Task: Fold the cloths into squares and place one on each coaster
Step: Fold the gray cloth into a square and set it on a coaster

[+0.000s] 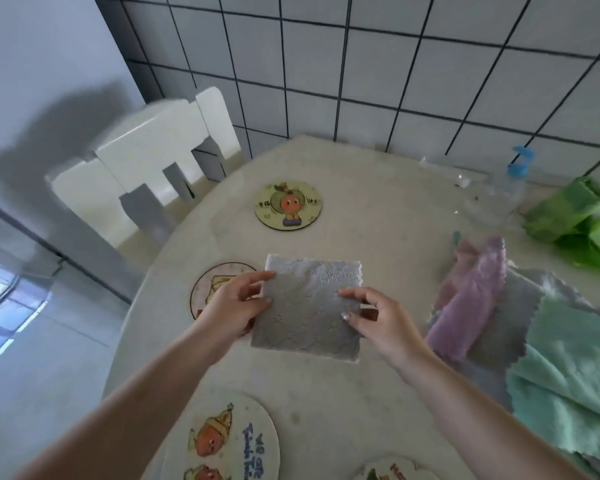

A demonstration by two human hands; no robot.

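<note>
Now both hands (234,306) hold gray cloth (309,313), folded sq

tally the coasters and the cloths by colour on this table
round coasters: 4
grey cloths: 2, the folded grey cloth held in both hands, one in the pile
purple cloth: 1
green cloth: 1
total: 8
</note>
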